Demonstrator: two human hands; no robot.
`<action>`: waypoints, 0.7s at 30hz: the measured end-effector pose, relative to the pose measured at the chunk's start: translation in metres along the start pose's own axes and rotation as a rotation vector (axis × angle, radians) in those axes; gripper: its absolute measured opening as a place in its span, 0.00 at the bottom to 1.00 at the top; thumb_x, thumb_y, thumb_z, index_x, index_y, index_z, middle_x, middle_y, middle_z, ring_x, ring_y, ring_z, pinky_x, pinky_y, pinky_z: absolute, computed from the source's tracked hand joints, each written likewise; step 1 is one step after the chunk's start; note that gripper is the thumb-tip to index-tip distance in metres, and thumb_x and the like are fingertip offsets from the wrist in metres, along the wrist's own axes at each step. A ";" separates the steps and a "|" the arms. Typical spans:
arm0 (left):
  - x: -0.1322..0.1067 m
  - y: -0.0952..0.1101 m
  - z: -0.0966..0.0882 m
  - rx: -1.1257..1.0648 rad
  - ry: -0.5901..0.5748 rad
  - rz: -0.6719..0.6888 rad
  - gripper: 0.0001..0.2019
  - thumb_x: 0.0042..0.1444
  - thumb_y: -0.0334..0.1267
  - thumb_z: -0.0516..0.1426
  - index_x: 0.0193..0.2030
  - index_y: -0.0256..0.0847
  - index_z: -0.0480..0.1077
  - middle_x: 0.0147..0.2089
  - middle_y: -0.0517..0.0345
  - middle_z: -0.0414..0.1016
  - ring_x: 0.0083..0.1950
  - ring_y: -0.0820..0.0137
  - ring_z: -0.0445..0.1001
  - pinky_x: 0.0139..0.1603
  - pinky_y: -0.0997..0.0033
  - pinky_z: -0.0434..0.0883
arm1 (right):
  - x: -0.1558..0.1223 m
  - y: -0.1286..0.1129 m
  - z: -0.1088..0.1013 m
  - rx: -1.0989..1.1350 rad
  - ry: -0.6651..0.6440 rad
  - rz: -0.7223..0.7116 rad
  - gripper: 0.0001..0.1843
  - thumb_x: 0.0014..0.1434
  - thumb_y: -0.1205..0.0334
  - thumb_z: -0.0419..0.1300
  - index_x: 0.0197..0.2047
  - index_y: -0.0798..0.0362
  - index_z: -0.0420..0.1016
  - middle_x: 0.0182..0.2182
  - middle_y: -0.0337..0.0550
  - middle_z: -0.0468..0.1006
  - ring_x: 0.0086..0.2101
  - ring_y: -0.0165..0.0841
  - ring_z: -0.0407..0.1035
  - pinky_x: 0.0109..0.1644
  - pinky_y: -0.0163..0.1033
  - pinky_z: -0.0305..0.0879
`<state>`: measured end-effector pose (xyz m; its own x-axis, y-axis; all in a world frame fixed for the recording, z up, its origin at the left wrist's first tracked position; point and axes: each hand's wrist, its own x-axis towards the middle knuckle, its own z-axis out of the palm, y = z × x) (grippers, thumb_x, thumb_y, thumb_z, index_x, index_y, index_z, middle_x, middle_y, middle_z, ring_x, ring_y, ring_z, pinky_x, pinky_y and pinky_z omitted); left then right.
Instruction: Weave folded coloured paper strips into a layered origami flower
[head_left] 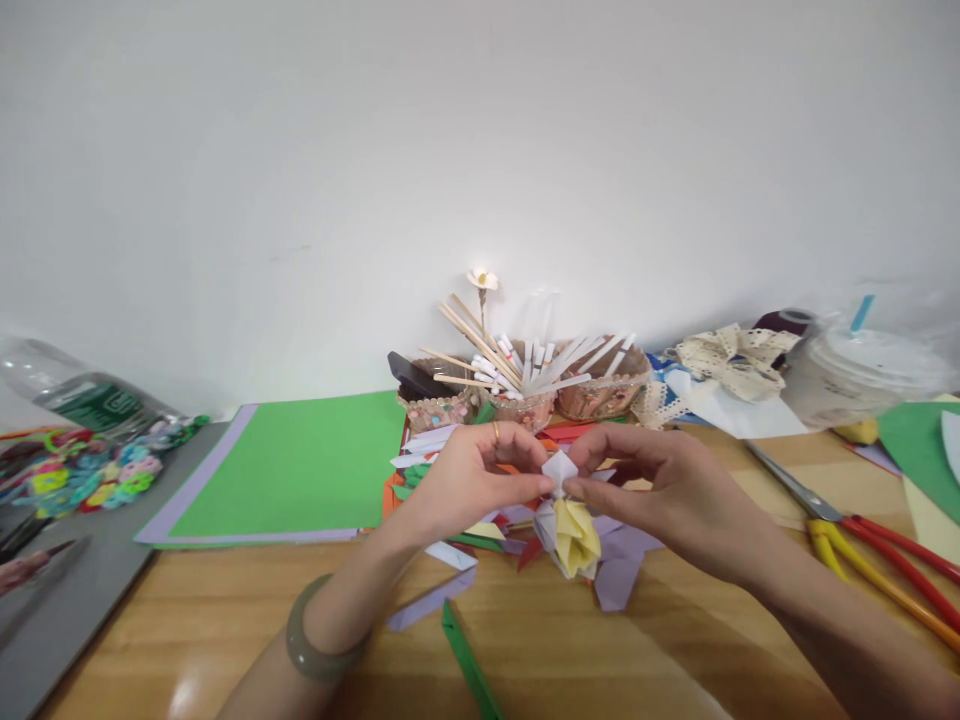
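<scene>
A small folded white paper piece (559,470) is pinched from both sides in the middle of the head view. My left hand (491,475) grips its left edge between thumb and forefinger. On the opposite side my right hand (652,490) does the same, also closed. Directly below the fingertips is a yellow and pale folded paper flower (576,540); whether it is joined to the white piece I cannot tell. Folded purple paper (622,560) lies on the table just behind and right of the flower.
Green and purple sheets (300,470) lie at left. Baskets (525,412) with sticks and white pens stand by the wall. Scissors (821,505), lace ribbon (735,360) and a lidded cup (862,370) are at right. A green strip (469,660) lies in front; a bottle (97,400) lies far left.
</scene>
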<state>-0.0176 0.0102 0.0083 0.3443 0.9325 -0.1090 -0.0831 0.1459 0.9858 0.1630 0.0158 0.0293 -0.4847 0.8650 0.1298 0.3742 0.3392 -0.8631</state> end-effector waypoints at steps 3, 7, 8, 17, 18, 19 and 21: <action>0.000 -0.001 0.002 0.019 0.012 0.027 0.10 0.40 0.32 0.64 0.29 0.34 0.67 0.24 0.61 0.70 0.24 0.80 0.68 0.26 0.79 0.67 | 0.000 -0.001 0.000 -0.025 0.004 -0.008 0.04 0.52 0.64 0.59 0.26 0.53 0.72 0.23 0.37 0.76 0.24 0.28 0.69 0.25 0.31 0.65; -0.001 -0.002 0.003 0.030 0.006 0.026 0.10 0.41 0.33 0.63 0.29 0.35 0.67 0.24 0.61 0.70 0.24 0.79 0.68 0.25 0.78 0.68 | 0.001 -0.002 0.000 -0.047 0.014 -0.028 0.06 0.53 0.63 0.58 0.26 0.53 0.72 0.22 0.37 0.75 0.23 0.28 0.68 0.25 0.31 0.65; -0.001 -0.002 0.003 0.038 0.003 0.021 0.10 0.41 0.34 0.64 0.29 0.35 0.67 0.25 0.61 0.70 0.24 0.79 0.68 0.25 0.78 0.68 | 0.001 -0.002 0.000 -0.053 0.014 -0.036 0.07 0.53 0.63 0.57 0.25 0.53 0.72 0.22 0.37 0.75 0.23 0.28 0.68 0.25 0.31 0.65; -0.003 -0.004 0.002 0.203 0.000 0.049 0.06 0.47 0.35 0.59 0.29 0.36 0.66 0.27 0.61 0.68 0.24 0.79 0.67 0.23 0.79 0.66 | -0.003 0.001 0.004 -0.294 0.086 -0.228 0.05 0.52 0.69 0.55 0.25 0.52 0.68 0.20 0.35 0.74 0.21 0.27 0.68 0.25 0.30 0.64; -0.003 -0.005 0.003 0.267 0.022 0.081 0.05 0.48 0.35 0.58 0.29 0.36 0.66 0.27 0.62 0.68 0.24 0.79 0.67 0.23 0.79 0.66 | -0.003 0.003 0.006 -0.367 0.116 -0.269 0.05 0.52 0.69 0.55 0.26 0.52 0.68 0.20 0.35 0.74 0.21 0.27 0.67 0.25 0.31 0.63; -0.003 -0.005 0.004 0.344 0.050 0.127 0.04 0.49 0.34 0.57 0.29 0.37 0.66 0.27 0.62 0.69 0.24 0.79 0.67 0.24 0.79 0.66 | -0.003 0.006 0.008 -0.444 0.154 -0.317 0.05 0.52 0.69 0.55 0.26 0.52 0.68 0.20 0.35 0.74 0.20 0.27 0.67 0.24 0.31 0.62; -0.003 -0.006 0.005 0.530 0.118 0.270 0.02 0.50 0.32 0.56 0.28 0.37 0.67 0.26 0.62 0.69 0.26 0.77 0.68 0.27 0.77 0.68 | -0.004 0.012 0.011 -0.583 0.230 -0.409 0.06 0.52 0.69 0.54 0.26 0.52 0.67 0.19 0.36 0.73 0.20 0.27 0.67 0.23 0.31 0.59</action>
<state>-0.0136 0.0053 0.0029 0.2669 0.9485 0.1707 0.3348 -0.2573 0.9065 0.1604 0.0121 0.0129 -0.5215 0.6618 0.5386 0.5891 0.7359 -0.3339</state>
